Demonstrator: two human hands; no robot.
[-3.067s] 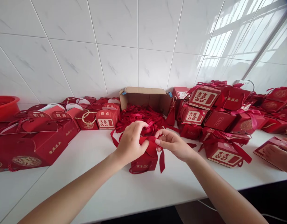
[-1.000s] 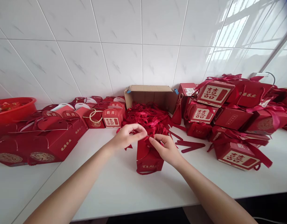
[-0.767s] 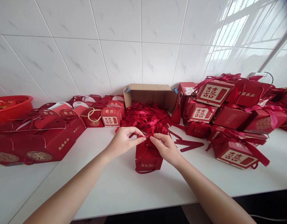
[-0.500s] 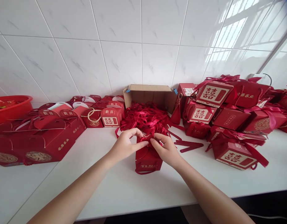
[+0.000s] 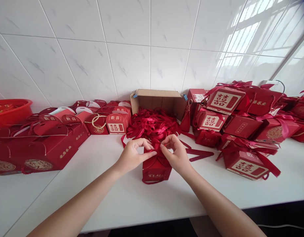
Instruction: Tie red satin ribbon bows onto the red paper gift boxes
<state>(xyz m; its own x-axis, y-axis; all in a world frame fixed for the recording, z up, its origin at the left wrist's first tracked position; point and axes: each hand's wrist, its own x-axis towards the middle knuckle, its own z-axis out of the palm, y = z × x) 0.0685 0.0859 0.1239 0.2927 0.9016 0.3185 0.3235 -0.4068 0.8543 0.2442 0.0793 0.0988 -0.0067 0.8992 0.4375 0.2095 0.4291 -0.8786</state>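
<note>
Red gift box [image 5: 156,173] stands in the lower centre of the frame; left hand [image 5: 130,156] and right hand [image 5: 177,155] both pinch the ribbon [image 5: 156,145] over its top, partly hiding it; just behind lies a ribbon heap [image 5: 154,121] before the carton [image 5: 159,93]; stacked boxes [image 5: 243,126] crowd the right side.

A small packing workshop, from where I stand, though I can't rule out a home; a long white worktop [image 5: 166,204] runs along a tiled wall [image 5: 127,23]; red boxes [image 5: 223,100] crowd it left and right, many alike; loose ribbons [image 5: 152,123] spill in a heap from an open cardboard carton [image 5: 156,93].
</note>
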